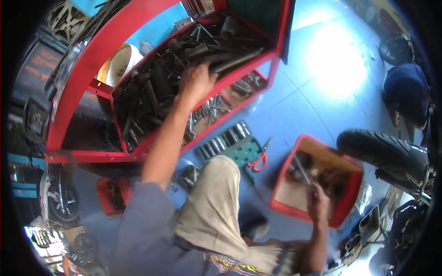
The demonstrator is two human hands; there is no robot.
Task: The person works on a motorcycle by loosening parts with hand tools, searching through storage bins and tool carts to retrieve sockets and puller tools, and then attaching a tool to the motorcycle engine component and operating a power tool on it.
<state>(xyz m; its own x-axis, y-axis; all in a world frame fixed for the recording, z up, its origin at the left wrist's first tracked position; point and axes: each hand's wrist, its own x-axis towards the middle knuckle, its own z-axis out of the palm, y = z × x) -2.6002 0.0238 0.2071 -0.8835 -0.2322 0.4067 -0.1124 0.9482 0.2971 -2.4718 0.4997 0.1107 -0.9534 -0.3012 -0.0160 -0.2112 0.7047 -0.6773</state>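
My left hand (197, 83) reaches into the upper tray (248, 63) of a red metal tool cabinet, touching the dark, greasy tools (159, 83) heaped there. Its fingertips are blurred among them, so I cannot tell whether they grip anything. A long bar or tube (237, 60) lies beside the fingers. My right hand (317, 202) is closed around a long thin metal rod (300, 165), whose handle end is hidden in the fist. That rod points up and left above a red bin (294, 211) with dark parts inside.
Below the cabinet lie a green socket case (230, 142) and red-handled scissors or pliers (260, 162) on the blue tiled floor (294, 110). A tyre (373, 146) stands at the right. A small red container (113, 195) sits left of my knee. Another person (407, 94) is at the right edge.
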